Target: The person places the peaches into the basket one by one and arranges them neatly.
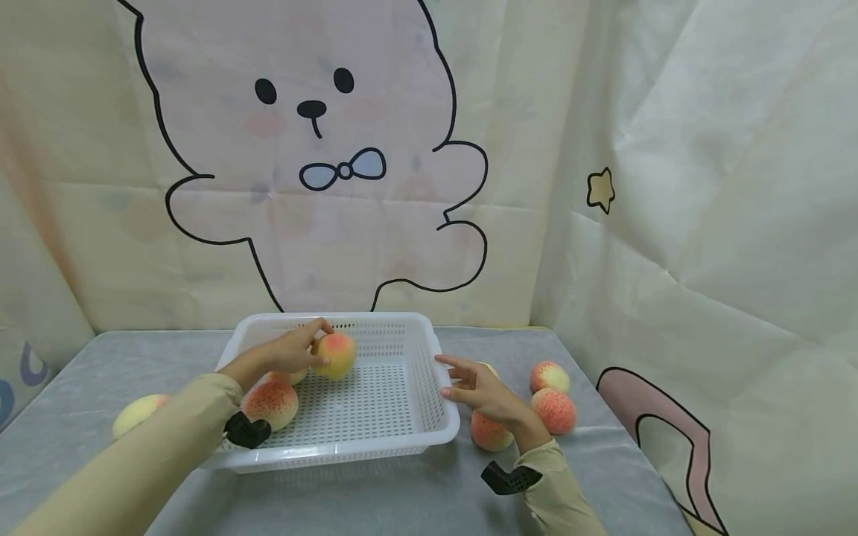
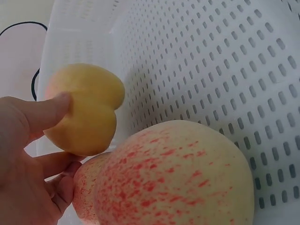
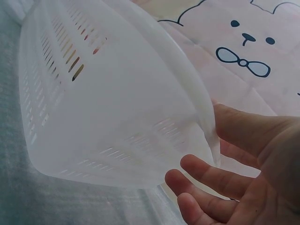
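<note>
1. Loading was judged underway: peach (image 1: 339, 356) was pinched by left hand (image 1: 291, 351) near far edge of basket (image 1: 395, 318).
2. Basket's right edge was touched by right hand (image 1: 488, 391), fingers loosely spread.
3. Release seemed required next.

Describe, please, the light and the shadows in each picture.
Head: fairly even light, soft shadow on the table by the basket; left wrist: the held peach is shaded on its camera side; right wrist: duller light, right hand partly in shade.
</note>
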Demonstrator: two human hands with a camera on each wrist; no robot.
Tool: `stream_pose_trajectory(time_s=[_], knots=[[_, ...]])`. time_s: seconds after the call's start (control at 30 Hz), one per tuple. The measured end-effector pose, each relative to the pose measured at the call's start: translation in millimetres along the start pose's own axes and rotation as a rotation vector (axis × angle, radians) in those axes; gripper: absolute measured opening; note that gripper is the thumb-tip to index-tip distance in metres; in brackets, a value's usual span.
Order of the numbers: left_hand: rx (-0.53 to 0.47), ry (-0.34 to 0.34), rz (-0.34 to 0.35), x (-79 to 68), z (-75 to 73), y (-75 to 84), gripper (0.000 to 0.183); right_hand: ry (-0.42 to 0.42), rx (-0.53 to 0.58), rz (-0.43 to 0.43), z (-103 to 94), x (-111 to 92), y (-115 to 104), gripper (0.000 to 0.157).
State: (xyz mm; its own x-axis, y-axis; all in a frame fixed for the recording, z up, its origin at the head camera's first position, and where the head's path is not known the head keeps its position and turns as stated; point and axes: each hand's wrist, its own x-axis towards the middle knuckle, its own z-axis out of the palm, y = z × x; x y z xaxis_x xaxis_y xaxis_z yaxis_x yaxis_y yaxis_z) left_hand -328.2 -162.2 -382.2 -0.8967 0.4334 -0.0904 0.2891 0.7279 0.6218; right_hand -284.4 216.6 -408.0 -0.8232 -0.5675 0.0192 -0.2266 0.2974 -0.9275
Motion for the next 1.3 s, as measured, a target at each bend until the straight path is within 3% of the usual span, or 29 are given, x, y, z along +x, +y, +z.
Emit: stream_pose_trajectory(time_s=[0.2,0.47,0.6,0.83,0.93,1.07,1.3], knots=[[0.164,0.021,-0.012,0.4,2.0,1.0,0.045,-0.004,0.003,-0.003,0.0,0.3,-0.1,0.067],[0.256,0.038,-0.050,-2.5,0.9,6.7,0.047,-0.010,0.008,-0.016,0.5,0.3,-1.6,0.067],[0.250,0.031,-0.054,-4.7,-1.9,8.1,0.050,-0.018,0.014,-0.024,1.0,-0.1,-1.9,0.068],[0.194,0.029,0.028,-8.7,-14.7,13.5,0.047,-0.014,0.007,-0.017,0.4,-0.2,-0.9,0.069],[0.168,0.031,0.028,-11.4,-19.5,15.4,0.048,-0.008,0.007,-0.008,-0.1,0.1,-0.3,0.068],[0.141,0.056,0.017,-17.3,-26.5,16.5,0.050,0.000,-0.002,0.003,0.1,-0.2,-0.6,0.068],[0.112,0.117,0.065,-34.0,-40.6,11.9,0.050,-0.002,-0.012,-0.002,1.1,-0.9,-0.5,0.068]])
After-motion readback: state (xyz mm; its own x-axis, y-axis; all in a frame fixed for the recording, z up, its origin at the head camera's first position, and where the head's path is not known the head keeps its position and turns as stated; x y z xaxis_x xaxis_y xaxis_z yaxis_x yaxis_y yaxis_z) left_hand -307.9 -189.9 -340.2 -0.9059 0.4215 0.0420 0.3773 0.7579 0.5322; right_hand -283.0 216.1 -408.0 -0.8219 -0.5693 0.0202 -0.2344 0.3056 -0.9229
